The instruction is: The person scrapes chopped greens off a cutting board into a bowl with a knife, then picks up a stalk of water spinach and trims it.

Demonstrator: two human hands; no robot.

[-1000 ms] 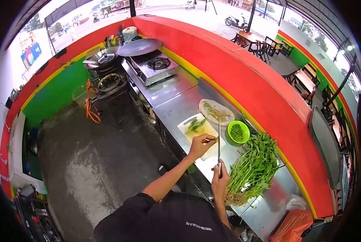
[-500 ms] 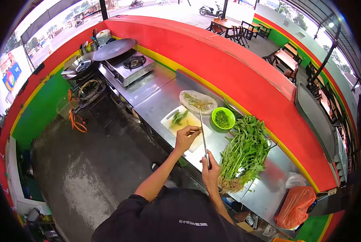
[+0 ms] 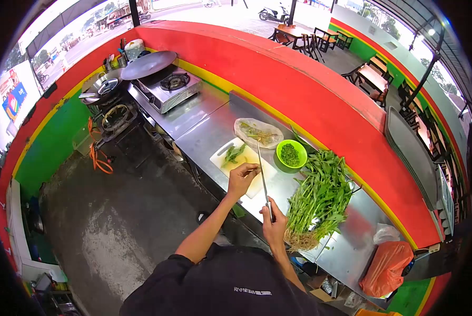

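Note:
My right hand (image 3: 274,226) is wrapped around the handle of a long kitchen knife (image 3: 263,176), its blade pointing away from me over the board. Close to the blade, my left hand (image 3: 242,180) has its fingers pinched together; whatever they hold is too small to make out. Beneath both is a white cutting board (image 3: 220,157) with a few green leaves (image 3: 233,153) lying on it. A lime-green bowl (image 3: 282,166) of chopped greens (image 3: 289,155) stands right of the blade. Beyond the board sits a clear plastic bag (image 3: 242,126) with stems and scraps.
A large bunch of rooted leafy greens (image 3: 323,189) covers the steel counter (image 3: 202,131) to the right. An orange plastic bag (image 3: 387,268) lies at its right end. A gas stove (image 3: 180,92) and wok lid (image 3: 150,64) are at the far left; a red wall (image 3: 278,66) borders the back.
The knife blade has shifted slightly to the left beside my left fingers. My left hand has barely moved, and the board, bowl and greens stay put.

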